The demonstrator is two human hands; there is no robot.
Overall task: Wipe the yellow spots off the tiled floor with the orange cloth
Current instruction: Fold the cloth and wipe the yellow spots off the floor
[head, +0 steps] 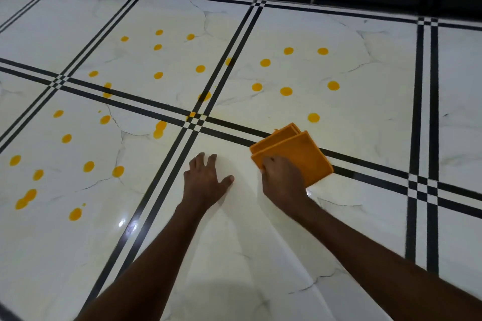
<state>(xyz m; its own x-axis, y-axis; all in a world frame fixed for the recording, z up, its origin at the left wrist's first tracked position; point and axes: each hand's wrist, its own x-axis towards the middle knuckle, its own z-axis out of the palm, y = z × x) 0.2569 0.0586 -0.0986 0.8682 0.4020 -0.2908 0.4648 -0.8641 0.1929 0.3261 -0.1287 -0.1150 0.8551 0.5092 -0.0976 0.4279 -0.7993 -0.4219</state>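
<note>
Folded orange cloth (pixel 294 154) is pressed down by right hand (pixel 283 180), fingers curled on its edge; left hand (pixel 204 180) is laid flat, holding nothing; yellow spots (pixel 286 91) at 12 o'clock.

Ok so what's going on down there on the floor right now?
A person is wiping round yellow spots off a white marble-look tiled floor. The right hand presses a folded orange cloth onto the floor across a black stripe line, and the left hand rests flat beside it, fingers spread. The tile under the hands shows no spots, while many dot the tiles ahead and to the left.
</note>
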